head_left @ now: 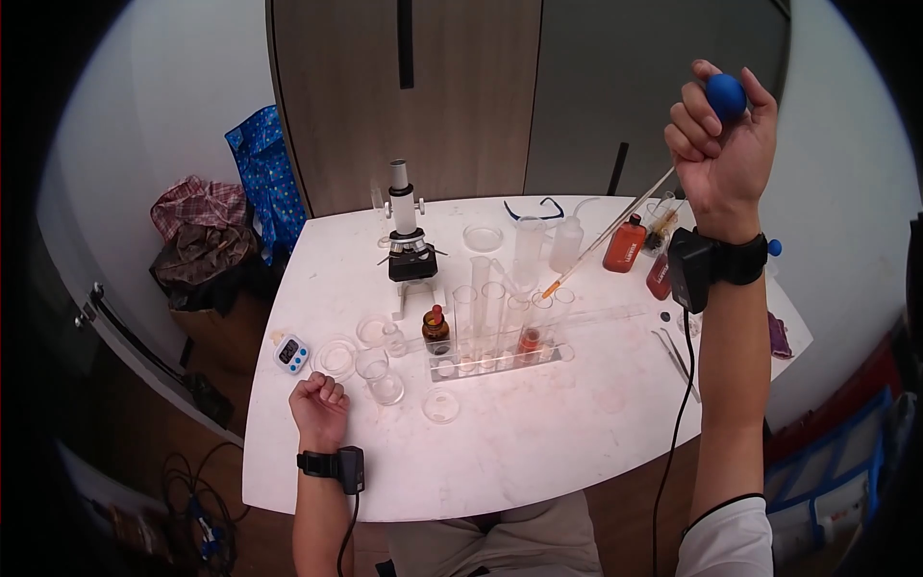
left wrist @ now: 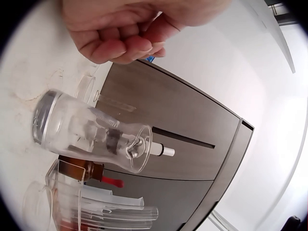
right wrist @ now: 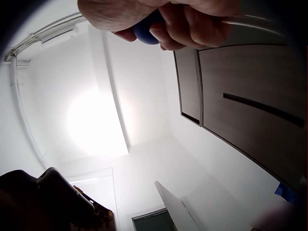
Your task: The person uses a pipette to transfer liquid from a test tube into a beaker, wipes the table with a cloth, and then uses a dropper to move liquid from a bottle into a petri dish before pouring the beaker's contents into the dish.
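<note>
Aloft at two o'clock, the right hand (head_left: 719, 159) gripped the pipette bulb (head_left: 727, 97); the left hand (head_left: 320, 413), empty, loosely curled, perhaps rested near the counter's (head_left: 577, 447) eight-o'clock edge, room open toward five.

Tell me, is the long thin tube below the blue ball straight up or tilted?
Tilted: in the head view, the long thin tube slants down from the right hand, orange tip lower left.

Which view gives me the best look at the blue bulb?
The head view: the blue bulb shows there almost uncovered in the right hand. The right wrist view catches only part, the hand hiding the rest; the left wrist view does not show it.
</note>
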A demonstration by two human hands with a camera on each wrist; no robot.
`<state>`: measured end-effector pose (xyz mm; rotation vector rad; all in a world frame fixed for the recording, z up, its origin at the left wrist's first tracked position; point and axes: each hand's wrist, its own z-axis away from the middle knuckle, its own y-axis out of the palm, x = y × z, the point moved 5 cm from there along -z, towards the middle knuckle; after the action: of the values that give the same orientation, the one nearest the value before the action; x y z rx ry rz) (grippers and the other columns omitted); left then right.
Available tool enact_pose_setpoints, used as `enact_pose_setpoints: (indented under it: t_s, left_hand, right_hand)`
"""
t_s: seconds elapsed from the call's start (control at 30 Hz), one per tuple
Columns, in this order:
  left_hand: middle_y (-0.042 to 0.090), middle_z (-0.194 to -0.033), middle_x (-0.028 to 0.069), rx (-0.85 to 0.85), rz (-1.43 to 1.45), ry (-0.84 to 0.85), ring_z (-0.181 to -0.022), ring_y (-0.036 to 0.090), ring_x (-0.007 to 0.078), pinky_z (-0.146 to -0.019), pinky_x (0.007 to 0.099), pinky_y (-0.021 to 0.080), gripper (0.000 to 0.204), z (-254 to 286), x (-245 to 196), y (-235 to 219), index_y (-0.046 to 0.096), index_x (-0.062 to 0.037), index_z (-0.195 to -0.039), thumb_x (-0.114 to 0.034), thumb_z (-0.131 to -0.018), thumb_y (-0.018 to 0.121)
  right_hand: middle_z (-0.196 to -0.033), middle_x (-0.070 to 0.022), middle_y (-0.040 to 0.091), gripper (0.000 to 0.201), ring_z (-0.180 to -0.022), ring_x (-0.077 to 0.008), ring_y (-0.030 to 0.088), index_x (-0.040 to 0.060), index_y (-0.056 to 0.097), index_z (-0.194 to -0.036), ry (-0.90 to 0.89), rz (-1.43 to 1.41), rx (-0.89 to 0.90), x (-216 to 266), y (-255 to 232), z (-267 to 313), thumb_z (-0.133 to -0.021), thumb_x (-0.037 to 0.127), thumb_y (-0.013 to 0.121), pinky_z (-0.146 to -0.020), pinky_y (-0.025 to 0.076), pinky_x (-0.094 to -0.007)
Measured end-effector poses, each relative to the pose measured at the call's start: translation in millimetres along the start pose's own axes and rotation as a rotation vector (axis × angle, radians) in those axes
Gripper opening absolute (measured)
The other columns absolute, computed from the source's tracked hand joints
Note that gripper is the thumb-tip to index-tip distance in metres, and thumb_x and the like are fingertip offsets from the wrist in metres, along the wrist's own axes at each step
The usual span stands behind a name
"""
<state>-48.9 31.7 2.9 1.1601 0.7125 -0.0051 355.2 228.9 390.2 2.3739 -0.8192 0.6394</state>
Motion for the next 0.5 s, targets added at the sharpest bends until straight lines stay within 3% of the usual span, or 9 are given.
enact_pose_setpoints:
  t_s: [0.5]
  left_hand:
    - [0.044, -0.059, -0.0011, -0.026, -0.036, 0.055, -0.056, 0.042, 0.0132, -0.059, 0.0296, 0.038, 0.012, 0.8, 2.7, -0.2, 0.053, -0.0112, -0.076, -0.017, -0.083, 0.045]
  right_hand:
    - [-0.057, 0.0029, 0.033, 0.033, -0.046, -0.0065, 0.021, 0.0031, 0.056, -0.1, -0.003, 0.069, -0.044, -15.3, -1.9, 9.8, -0.097, 0.032, 0.041, -0.044, 0.02, -0.0242]
